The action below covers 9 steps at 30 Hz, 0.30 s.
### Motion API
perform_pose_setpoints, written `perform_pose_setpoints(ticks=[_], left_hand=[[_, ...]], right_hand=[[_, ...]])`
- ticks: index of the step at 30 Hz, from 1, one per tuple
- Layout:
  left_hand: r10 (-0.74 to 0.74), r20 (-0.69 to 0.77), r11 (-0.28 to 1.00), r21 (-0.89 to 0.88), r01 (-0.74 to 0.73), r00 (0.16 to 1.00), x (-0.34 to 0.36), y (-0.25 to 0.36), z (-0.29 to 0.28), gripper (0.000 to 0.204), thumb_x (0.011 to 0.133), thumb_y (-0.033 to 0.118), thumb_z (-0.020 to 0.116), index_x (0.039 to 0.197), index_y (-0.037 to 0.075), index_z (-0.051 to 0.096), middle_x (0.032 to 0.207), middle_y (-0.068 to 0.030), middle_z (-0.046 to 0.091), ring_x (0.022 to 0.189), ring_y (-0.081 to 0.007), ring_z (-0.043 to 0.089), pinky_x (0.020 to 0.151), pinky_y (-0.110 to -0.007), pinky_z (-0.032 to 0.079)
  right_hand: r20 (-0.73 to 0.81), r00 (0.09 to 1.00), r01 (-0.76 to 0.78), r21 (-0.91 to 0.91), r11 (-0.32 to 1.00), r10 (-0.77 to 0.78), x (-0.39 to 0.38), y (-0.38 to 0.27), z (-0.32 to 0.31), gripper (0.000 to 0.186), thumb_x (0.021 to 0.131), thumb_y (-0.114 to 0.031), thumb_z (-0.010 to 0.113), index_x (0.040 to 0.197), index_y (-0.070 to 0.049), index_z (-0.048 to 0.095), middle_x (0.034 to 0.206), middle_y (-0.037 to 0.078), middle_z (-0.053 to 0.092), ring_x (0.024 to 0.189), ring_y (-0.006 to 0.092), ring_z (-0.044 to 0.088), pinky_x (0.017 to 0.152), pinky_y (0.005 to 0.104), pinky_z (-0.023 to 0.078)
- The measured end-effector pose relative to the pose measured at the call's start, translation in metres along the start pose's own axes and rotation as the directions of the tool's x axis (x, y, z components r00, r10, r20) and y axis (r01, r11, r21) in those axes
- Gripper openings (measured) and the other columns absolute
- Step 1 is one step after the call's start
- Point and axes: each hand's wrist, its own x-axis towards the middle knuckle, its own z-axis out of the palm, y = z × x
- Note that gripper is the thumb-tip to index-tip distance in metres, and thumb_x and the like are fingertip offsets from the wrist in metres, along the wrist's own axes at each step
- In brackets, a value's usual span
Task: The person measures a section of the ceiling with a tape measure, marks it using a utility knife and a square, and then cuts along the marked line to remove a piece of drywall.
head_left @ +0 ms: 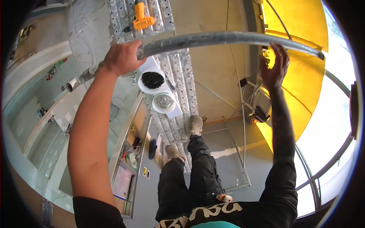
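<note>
A grey metal scaffold tube (205, 39) runs across in front of me from left to right. My left hand (123, 57) is closed around its left part. On the right, my right hand (274, 66) is raised to the tube with the thumb apart from the fingers. Its fingertips reach the tube's lower edge and do not wrap round it. Below the tube, a white bucket of dark screws (152, 80) and a white tub of silvery fasteners (164, 102) stand on the perforated metal scaffold plank (184, 72) under my feet.
An orange cordless power tool (143, 18) lies at the plank's far end. Yellow sheeting (300, 79) hangs on the right beside bright windows. Thin scaffold bars (243, 133) stand lower right. A wooden-framed recess (131, 152) with tools and papers is lower left. The floor lies well below.
</note>
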Motion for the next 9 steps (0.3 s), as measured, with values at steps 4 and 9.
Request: perform_pose_setpoints(ticks=[4,9], left_hand=[[0.019,0.01,0.997,-0.078,-0.019,1.0,0.003,-0.001,-0.004,0.042,0.077,0.033,0.083,0.1,0.007,0.059,0.082,-0.0172,0.07,0.074,-0.0395,0.07,0.066,-0.049,0.057],[-0.021,0.095,0.995,-0.097,0.03,0.995,0.008,0.003,-0.01,0.043,0.076,0.04,0.082,0.095,0.008,0.06,0.087,-0.017,0.072,0.083,-0.0369,0.072,0.07,-0.047,0.058]], right_hand=[[0.457,0.884,-0.088,-0.041,0.995,0.097,0.084,0.108,0.001,0.033,0.098,-0.036,0.065,0.12,-0.013,0.069,0.12,0.014,0.068,0.115,0.0324,0.064,0.098,0.0442,0.048],[0.54,0.823,-0.128,-0.124,0.984,0.175,0.079,0.166,0.021,0.041,0.1,-0.052,0.056,0.105,-0.017,0.077,0.096,0.014,0.076,0.097,0.0352,0.071,0.089,0.0453,0.053]])
